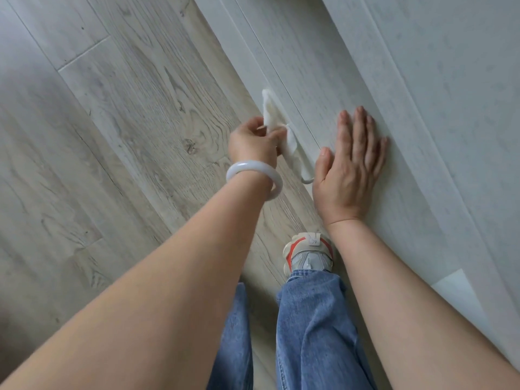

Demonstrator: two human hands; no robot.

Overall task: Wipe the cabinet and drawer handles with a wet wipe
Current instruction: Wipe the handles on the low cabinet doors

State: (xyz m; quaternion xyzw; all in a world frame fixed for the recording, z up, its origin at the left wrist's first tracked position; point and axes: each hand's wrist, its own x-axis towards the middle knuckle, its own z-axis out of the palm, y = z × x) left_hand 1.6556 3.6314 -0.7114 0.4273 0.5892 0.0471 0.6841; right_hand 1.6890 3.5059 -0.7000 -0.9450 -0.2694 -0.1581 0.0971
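— Where is the wet wipe (277,123) found?

— It is draped over the pale handle (305,175) on the light cabinet front (323,88). Part of it is bunched beyond the fingertips of the left hand (251,142), and part trails down the handle on the near side of them. Only the curved near end of the handle is left uncovered.

— How is it held?

— It is pinched against the handle by the curled fingers and thumb of the left hand. A white bangle (253,175) is worn on that wrist.

— And the right hand (351,167)?

— It is laid flat on the cabinet front, with straight fingers spread and nothing grasped. Its thumb lies just beside the bare end of the handle; whether the two touch cannot be told.

— What else is seen?

— Grey wood-grain floor (112,136) is seen to the left of the left knuckles. Below both wrists, blue jeans (312,327) and a grey and red sneaker (308,254) are seen.
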